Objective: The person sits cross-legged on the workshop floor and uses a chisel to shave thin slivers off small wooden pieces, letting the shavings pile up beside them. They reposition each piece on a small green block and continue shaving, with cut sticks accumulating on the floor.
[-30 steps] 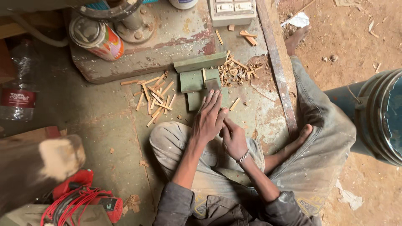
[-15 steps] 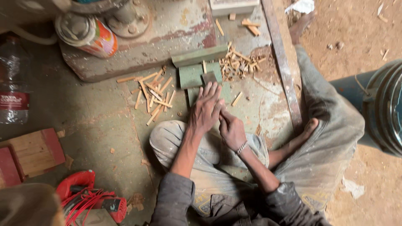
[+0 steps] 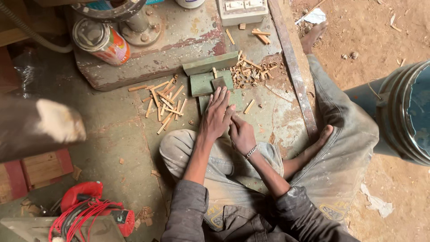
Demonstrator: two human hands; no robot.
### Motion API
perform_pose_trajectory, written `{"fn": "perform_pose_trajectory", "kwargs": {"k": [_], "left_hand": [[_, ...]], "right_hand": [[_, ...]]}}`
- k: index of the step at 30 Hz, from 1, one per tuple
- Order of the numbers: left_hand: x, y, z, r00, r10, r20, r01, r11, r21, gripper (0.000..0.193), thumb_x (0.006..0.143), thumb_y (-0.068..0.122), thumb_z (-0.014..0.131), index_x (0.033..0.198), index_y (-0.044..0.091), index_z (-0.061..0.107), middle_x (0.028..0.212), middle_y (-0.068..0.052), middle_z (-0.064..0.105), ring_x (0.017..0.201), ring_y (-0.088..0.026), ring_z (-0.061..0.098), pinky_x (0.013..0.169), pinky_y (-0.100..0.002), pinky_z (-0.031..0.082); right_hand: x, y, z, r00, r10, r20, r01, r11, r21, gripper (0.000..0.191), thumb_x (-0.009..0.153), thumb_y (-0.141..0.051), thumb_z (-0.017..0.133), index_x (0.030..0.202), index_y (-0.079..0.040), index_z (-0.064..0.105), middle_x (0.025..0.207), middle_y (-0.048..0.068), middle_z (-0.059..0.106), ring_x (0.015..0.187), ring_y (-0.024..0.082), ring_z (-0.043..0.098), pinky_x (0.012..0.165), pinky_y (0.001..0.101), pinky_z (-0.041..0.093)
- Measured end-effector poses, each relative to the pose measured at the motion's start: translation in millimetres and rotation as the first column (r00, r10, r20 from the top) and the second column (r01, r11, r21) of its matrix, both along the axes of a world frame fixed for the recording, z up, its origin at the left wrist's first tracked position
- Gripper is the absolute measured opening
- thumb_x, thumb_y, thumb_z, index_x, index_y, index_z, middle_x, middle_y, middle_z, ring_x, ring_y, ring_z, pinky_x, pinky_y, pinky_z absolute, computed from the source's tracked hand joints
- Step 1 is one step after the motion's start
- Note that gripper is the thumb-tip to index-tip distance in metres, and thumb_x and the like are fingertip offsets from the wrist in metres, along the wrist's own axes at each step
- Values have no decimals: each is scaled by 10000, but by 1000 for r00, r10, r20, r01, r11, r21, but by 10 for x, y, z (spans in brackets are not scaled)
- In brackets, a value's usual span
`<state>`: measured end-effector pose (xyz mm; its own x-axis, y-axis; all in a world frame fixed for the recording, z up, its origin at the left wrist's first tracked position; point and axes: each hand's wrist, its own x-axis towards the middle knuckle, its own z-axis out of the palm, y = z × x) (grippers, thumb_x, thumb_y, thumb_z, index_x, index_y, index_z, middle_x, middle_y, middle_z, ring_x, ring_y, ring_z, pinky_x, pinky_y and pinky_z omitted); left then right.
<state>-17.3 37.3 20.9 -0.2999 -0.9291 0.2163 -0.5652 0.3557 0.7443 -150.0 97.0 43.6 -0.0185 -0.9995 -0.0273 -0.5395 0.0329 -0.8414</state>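
I sit cross-legged on a worn green floor. My left hand (image 3: pixel 217 114) lies flat with its fingers stretched forward, pressing on the near end of a green wooden block (image 3: pixel 204 84) that has a small metal blade (image 3: pixel 219 83) set in it. Close beside it on the right, touching it, is my right hand (image 3: pixel 242 134), fingers curled and a bracelet on the wrist; what it pinches is hidden. A second green block (image 3: pixel 210 62) lies just beyond. Several thin wooden sticks (image 3: pixel 163 105) are scattered to the left, and curled shavings (image 3: pixel 251 74) are heaped to the right.
A printed can (image 3: pixel 102 42) and a machine base (image 3: pixel 134 20) stand on a raised slab at the back. A rusty metal bar (image 3: pixel 293 76) runs along the right, with a blue drum (image 3: pixel 403 112) past it. A red power tool (image 3: pixel 89 210) lies bottom left, under a blurred brown object (image 3: pixel 40 127).
My hands stay together at the green block, barely shifting. The view has tilted slightly, and the blurred brown object at the left has moved up into the middle left.
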Motion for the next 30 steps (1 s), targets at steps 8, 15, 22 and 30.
{"fn": "perform_pose_trajectory", "kwargs": {"k": [8, 15, 22, 30], "left_hand": [[84, -439, -280, 996, -78, 49, 75, 995, 67, 581, 1072, 347, 407, 1481, -56, 494, 1587, -262, 430, 1514, -414, 343, 1254, -521, 219], [66, -551, -169, 995, -79, 68, 78, 997, 7, 587, 1064, 353, 521, 1441, -96, 499, 1538, -306, 447, 1465, -448, 363, 1201, -498, 224], [321, -238, 5, 899, 424, -107, -415, 905, 92, 310, 949, 190, 629, 1206, 45, 724, 1174, -147, 750, 1080, -288, 728, 980, -377, 533], [-2, -820, -41, 823, 559, 98, -568, 815, 117, 313, 807, 225, 843, 1055, 54, 758, 866, -153, 768, 882, -320, 717, 816, -431, 549]], "right_hand": [[71, -276, -276, 999, -33, -21, 34, 998, 50, 300, 939, -92, 536, 1189, 2, 673, 741, 288, 637, 678, 426, 696, 640, 465, 546], [115, -386, -325, 986, -80, 147, 28, 945, 326, 286, 1067, -141, 479, 1117, 46, 690, 624, 133, 641, 458, 238, 665, 443, 388, 528], [-225, -77, -2, 640, -180, 747, 2, 973, 233, 580, 1058, -263, 471, 1613, -193, 317, 746, 21, 594, 441, 97, 529, 374, 285, 478], [-903, 680, 91, 780, -188, 596, 14, 959, 284, 588, 1049, -239, 458, 1613, -184, 301, 739, 30, 590, 402, 102, 517, 369, 264, 455]]}}
